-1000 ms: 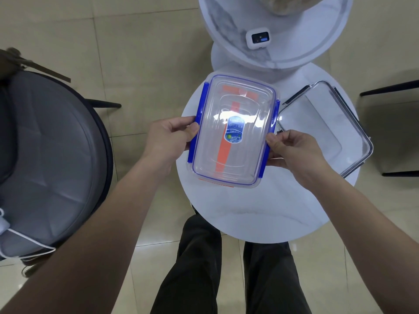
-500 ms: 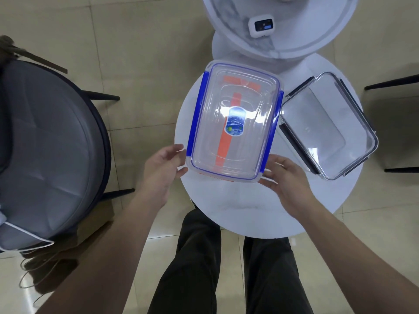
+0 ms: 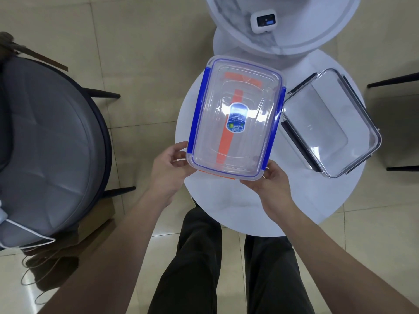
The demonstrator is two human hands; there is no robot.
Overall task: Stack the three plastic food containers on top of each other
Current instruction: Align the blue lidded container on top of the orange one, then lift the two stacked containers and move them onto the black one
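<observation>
A clear container with blue side clips [image 3: 235, 118] lies lid-up on the small round white table [image 3: 238, 207]. An orange-trimmed container [image 3: 215, 174] sits directly beneath it, only its near edge and an orange strip showing through. A clear container with grey clips [image 3: 328, 123] rests to the right, close beside the stack. My left hand [image 3: 167, 168] pinches the stack's near-left corner. My right hand [image 3: 272, 186] holds the near-right corner, fingers under the edge.
A grey cushioned chair [image 3: 45, 143] stands to the left with a white cable on it. A second round marble table [image 3: 317, 30] overlaps the far side and carries a small white device [image 3: 263, 21]. Dark chair legs [image 3: 396, 82] show at right. My legs are below the table.
My hands left the container's long sides, opened, and now grip its near corners. The blue-clipped container sits farther from me and closer to the grey-clipped one.
</observation>
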